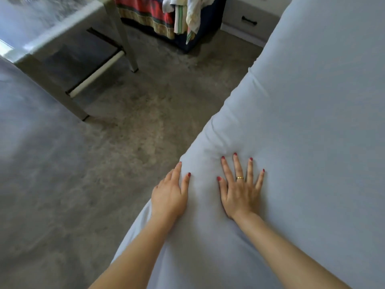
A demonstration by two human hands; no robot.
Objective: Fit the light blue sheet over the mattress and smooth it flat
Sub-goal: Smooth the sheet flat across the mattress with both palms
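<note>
Presently we record: light blue sheet (302,122) drawn over the mattress, covering top and visible side edge. Our right hand (240,188) lies flat on it, fingers spread; our left hand (169,195) rests straight-fingered along the edge, gripping nothing. Risk, in our judgement: pressing toward the edge may bunch the small creases ahead of the fingers or drag the hem loose. Nearby: carpet (125,142), desk (62,44), drawer unit (248,21), striped cloth pile (158,15); none obstructs.
</note>
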